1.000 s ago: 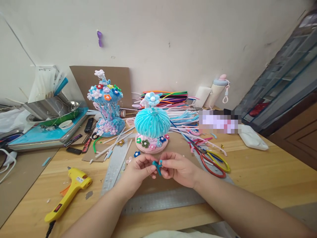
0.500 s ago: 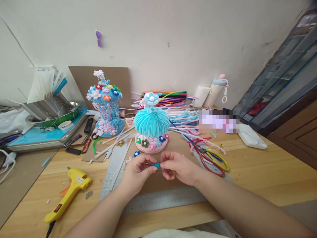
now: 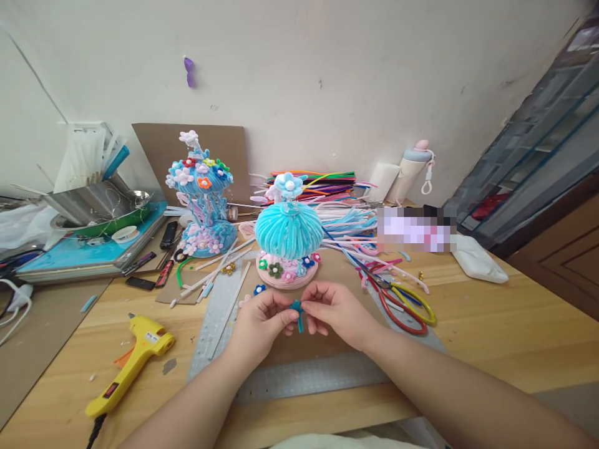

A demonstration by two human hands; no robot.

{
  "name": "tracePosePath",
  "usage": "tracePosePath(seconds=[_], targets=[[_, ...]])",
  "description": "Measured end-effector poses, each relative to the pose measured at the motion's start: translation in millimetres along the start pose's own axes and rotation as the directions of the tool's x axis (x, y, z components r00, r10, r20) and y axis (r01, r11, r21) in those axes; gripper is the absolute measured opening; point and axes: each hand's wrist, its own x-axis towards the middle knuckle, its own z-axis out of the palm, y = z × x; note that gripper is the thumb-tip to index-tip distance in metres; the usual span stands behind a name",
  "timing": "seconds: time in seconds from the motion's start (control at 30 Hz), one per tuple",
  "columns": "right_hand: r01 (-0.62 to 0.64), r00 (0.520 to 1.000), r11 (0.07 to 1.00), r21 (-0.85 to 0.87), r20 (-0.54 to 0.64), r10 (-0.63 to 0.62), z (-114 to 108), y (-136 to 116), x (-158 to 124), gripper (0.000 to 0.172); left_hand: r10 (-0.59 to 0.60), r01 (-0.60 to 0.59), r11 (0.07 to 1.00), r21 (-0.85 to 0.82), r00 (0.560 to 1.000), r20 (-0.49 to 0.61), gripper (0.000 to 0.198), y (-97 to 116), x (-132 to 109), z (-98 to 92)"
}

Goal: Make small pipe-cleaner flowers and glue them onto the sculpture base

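A small teal pipe-cleaner piece [image 3: 300,321] is pinched between my two hands, with a short end hanging down. My left hand [image 3: 262,319] closes thumb and forefinger on its left side. From the right, my right hand [image 3: 334,315] grips it with the fingertips. Just beyond stands a pipe-cleaner ornament with a turquoise domed top [image 3: 289,231] and a pink round base [image 3: 285,280] set with little flowers. A loose blue flower [image 3: 259,290] lies by my left fingers. The exact shape of the teal piece is partly covered by my fingertips.
A yellow glue gun [image 3: 133,362] lies at left. Red- and yellow-handled scissors or pliers [image 3: 405,305] rest at right. A second flowered ornament [image 3: 201,199] stands behind left. Bundled pipe cleaners [image 3: 346,221] lie at the back. A grey cutting mat [image 3: 309,377] lies under brown cardboard.
The teal piece has turned from lying sideways between my fingertips to having an end that points down. My fingers have shifted slightly around it. The view has moved a little.
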Motion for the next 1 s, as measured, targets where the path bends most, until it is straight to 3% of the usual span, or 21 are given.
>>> tracePosePath(seconds=[0.1,0.17,0.37,0.5,0.63,0.87,1.0], targets=[[-0.002,1.000,0.986,-0.166,-0.003,0.001,-0.4,0.9,-0.5,0.017,-0.029,0.029,1.000,-0.007,0.999,0.017,0.022,0.1,0.6,-1.1],[-0.017,1.000,0.982,-0.189,0.018,0.021,0.2,0.6,-1.2,0.017,-0.051,0.051,0.999,-0.008,0.998,0.042,0.023,0.7,1.0,-2.2],[0.031,0.999,0.996,0.088,-0.024,-0.029,2.6,1.7,0.1,0.024,-0.138,0.152,0.973,-0.171,0.986,0.091,0.025,3.0,0.1,-2.8],[-0.010,0.999,0.989,0.146,-0.045,0.017,1.9,4.2,1.7,0.023,-0.172,0.198,0.955,-0.222,0.976,0.133,0.025,4.2,-1.0,-3.1],[-0.044,0.996,0.983,0.177,-0.064,0.056,0.4,3.6,1.2,0.022,-0.114,0.150,0.967,-0.207,0.978,0.176,0.031,5.8,-1.3,-4.0],[-0.242,0.968,0.928,0.282,0.129,0.213,-4.4,1.3,-0.7,0.024,-0.111,0.139,0.979,-0.151,0.977,0.182,0.022,6.5,-2.1,-5.3],[-0.236,0.969,0.915,0.327,0.144,0.199,-3.7,3.7,-0.2,0.024,-0.163,0.219,0.948,-0.230,0.957,0.238,0.022,7.4,-3.1,-5.2]])
